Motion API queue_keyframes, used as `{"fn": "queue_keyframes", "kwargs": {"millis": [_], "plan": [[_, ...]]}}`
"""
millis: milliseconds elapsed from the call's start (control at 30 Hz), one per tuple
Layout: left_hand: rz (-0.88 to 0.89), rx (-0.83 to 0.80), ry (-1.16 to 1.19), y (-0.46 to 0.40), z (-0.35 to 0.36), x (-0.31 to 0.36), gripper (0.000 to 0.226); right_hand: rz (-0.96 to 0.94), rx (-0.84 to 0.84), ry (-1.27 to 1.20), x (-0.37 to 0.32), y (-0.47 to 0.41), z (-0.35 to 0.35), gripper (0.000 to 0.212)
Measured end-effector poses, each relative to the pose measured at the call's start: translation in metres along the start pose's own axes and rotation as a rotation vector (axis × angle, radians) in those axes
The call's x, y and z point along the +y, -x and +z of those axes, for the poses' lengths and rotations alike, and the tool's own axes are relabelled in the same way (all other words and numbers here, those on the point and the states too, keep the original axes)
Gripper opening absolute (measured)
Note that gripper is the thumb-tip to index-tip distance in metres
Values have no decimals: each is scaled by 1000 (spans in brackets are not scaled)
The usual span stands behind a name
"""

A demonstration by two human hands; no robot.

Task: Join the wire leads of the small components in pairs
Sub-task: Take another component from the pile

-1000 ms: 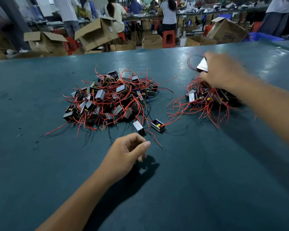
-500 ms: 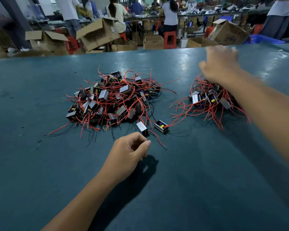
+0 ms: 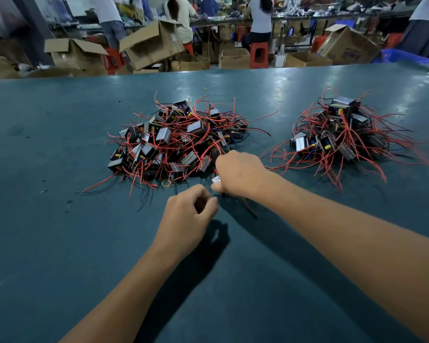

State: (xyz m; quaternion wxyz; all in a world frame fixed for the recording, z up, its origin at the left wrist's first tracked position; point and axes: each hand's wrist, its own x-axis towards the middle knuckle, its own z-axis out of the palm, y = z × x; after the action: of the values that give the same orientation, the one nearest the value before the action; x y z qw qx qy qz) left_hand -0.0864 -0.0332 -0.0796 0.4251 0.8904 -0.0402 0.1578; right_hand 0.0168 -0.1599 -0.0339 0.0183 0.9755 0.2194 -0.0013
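Two heaps of small boxy components with red and black wire leads lie on the teal table (image 3: 60, 243): a large pile (image 3: 176, 142) in the middle and a smaller pile (image 3: 342, 134) at the right. My right hand (image 3: 238, 173) is at the near right edge of the large pile, its fingers curled over a small component (image 3: 216, 179) that shows only as a pale corner; a red lead (image 3: 249, 206) trails out below the hand. My left hand (image 3: 187, 216) hovers just in front, fingers loosely curled, thumb near the forefinger, holding nothing I can see.
Beyond the table's far edge stand open cardboard boxes (image 3: 151, 43), red stools (image 3: 258, 54) and several people at another bench. Bare table surface stretches to the left and in front of the piles.
My right hand let go of a component on the right pile and swung left and nearer, down onto the loose components by the large pile. My left hand stayed put.
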Motion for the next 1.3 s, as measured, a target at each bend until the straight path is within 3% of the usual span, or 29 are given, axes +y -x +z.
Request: {"fn": "queue_keyframes", "kwargs": {"millis": [133, 200, 300, 367, 400, 467, 567, 667, 833, 967, 1200, 1300], "plan": [[-19, -1, 6, 0, -1, 3, 31, 32, 71, -76, 6, 13, -6, 30], [-61, -28, 49, -1, -3, 4, 29, 29, 108, -219, 14, 25, -12, 32], [-195, -97, 447, -1, -3, 11, 25, -71, 284, -533, 22, 57, -16, 34], [-287, -200, 790, 2, -4, 18, 37, -206, 424, -525, 17, 85, -9, 31], [-270, -256, 833, 4, -4, 19, 43, -259, 469, -482, 12, 99, -1, 29], [-171, -326, 749, 6, -3, 19, 44, -308, 546, -447, 6, 117, 16, 28], [-111, -350, 687, 6, -5, 17, 34, -279, 614, -588, 16, 129, 29, 29], [-144, -365, 744, 3, -13, 13, 19, -156, 773, -754, 36, 131, 25, 21], [-182, -360, 744, 0, -15, 6, 23, -85, 932, -995, 66, 128, 12, 12], [-203, -355, 685, -3, -16, 2, 20, -21, 907, -1070, 73, 125, 13, 13], [-279, -393, 769, 0, -13, 1, 10, -43, 513, -905, 54, 125, 24, 8], [-296, -420, 799, 1, -12, 3, 12, -26, 442, -925, 53, 126, 25, 7]]}}
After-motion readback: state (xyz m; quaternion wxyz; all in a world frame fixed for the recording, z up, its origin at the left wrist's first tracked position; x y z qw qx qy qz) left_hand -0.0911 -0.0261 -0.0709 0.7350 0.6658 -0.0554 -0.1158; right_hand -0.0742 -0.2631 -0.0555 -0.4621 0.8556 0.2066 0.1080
